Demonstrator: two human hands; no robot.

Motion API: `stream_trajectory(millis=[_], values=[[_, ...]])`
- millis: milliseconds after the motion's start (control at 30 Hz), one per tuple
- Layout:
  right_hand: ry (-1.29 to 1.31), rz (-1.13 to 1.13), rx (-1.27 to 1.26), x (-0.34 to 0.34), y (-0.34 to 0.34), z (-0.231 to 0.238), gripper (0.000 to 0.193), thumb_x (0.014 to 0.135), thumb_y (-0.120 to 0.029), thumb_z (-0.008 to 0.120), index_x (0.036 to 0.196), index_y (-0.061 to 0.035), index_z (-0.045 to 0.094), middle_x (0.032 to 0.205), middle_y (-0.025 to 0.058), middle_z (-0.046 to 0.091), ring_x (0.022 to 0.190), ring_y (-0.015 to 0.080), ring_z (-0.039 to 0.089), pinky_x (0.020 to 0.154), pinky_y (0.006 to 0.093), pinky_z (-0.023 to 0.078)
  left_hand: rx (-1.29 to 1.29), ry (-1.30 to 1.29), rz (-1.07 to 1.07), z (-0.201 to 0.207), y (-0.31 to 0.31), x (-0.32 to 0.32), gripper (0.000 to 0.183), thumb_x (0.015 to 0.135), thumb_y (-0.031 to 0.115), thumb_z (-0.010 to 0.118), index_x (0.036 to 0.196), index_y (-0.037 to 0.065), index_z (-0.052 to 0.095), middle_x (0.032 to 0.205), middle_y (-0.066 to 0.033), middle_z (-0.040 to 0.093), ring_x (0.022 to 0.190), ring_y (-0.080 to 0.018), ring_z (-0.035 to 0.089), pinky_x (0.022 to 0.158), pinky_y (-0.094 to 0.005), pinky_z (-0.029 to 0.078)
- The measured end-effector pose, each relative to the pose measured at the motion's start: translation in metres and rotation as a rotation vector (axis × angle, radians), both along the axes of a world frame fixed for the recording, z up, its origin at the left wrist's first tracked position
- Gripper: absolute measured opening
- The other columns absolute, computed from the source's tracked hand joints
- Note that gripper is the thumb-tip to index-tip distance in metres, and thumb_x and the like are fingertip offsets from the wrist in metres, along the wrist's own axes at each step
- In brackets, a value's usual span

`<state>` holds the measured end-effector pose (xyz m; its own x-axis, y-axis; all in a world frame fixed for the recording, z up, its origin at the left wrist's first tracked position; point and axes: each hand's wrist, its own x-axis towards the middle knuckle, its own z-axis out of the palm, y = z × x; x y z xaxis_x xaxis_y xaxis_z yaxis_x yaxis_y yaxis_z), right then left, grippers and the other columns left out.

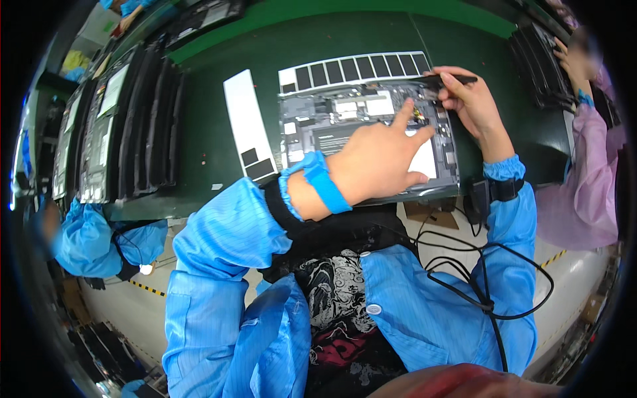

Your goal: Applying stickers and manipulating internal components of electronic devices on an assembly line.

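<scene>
An opened laptop base (454,174) lies on the green bench in front of me, its boards and battery (332,140) exposed. My left hand (381,156) rests over it with the fingers spread; the index fingertip touches the board near some small coloured wires (419,115). At the far right corner of the base, my right hand (468,99) pinches slim black tweezers (464,79), whose tip lies along the far edge. Just beyond that edge is a white sheet with a row of black rectangular pads (332,71). My left palm hides part of the base.
A second white sheet (245,106) with a few black pads lies to the left. Stacks of laptop parts stand at the left (149,119) and far right (541,66). A co-worker's pink sleeve (577,179) is at the right. A black cord (488,306) hangs by my right arm.
</scene>
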<state>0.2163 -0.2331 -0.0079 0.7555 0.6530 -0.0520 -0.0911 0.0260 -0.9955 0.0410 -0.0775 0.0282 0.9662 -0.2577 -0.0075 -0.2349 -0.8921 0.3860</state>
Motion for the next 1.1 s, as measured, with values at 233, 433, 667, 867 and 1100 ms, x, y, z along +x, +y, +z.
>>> stream_trajectory(millis=[233, 433, 667, 867, 1100], values=[[0.065, -0.066, 0.136, -0.002, -0.004, -0.005, 0.027, 0.093, -0.021, 0.058, 0.111, -0.0016, 0.06, 0.098, 0.004, 0.062, 0.073, 0.0074, 0.056, 0.056, 0.019, 0.044, 0.091, 0.06, -0.016, 0.002, -0.007, 0.007, 0.076, 0.074, 0.046, 0.07, 0.136, 0.012, 0.041, 0.138, -0.0391, 0.026, 0.082, -0.044, 0.065, 0.072, -0.0431, 0.055], [-0.026, -0.154, 0.253, 0.005, -0.035, -0.004, 0.035, 0.098, -0.032, 0.046, 0.114, -0.0021, 0.056, 0.086, 0.0049, 0.06, 0.075, 0.0097, 0.056, 0.063, 0.0218, 0.043, -0.187, -0.167, 0.016, 0.027, 0.027, -0.045, 0.067, 0.082, 0.036, 0.065, 0.138, 0.01, 0.038, 0.137, -0.0307, 0.034, 0.1, -0.0438, 0.058, 0.087, -0.0426, 0.049], [-0.537, -0.189, -0.476, -0.097, -0.035, -0.001, 0.036, 0.099, -0.02, 0.044, 0.127, 0.0019, 0.047, 0.121, 0.0171, 0.057, 0.114, 0.0219, 0.052, 0.099, 0.0312, 0.036, -1.073, 0.126, 0.639, -0.013, 0.069, -0.137, 0.057, 0.089, 0.024, 0.061, 0.137, 0.003, 0.038, 0.138, -0.0185, 0.039, 0.126, -0.0276, 0.042, 0.098, -0.0404, 0.041], [-0.134, -0.354, 0.18, -0.091, -0.038, -0.001, 0.051, 0.09, -0.001, 0.047, 0.14, -0.0028, 0.035, 0.135, 0.0152, 0.046, 0.122, 0.0231, 0.048, 0.104, 0.0336, 0.035, -1.053, 0.031, 0.475, -0.004, 0.069, -0.108, 0.058, 0.086, 0.023, 0.063, 0.136, 0.006, 0.039, 0.138, -0.0179, 0.041, 0.122, -0.0288, 0.046, 0.094, -0.039, 0.044], [0.046, -0.407, 0.486, -0.041, -0.04, -0.015, 0.054, 0.092, -0.01, 0.051, 0.143, -0.0078, 0.031, 0.138, 0.0137, 0.043, 0.124, 0.0237, 0.046, 0.104, 0.0366, 0.037, -1.114, 0.182, 0.375, 0.086, 0.136, 0.006, 0.053, 0.087, 0.026, 0.061, 0.133, 0.004, 0.043, 0.139, -0.0118, 0.037, 0.125, -0.0232, 0.04, 0.099, -0.0412, 0.039]])
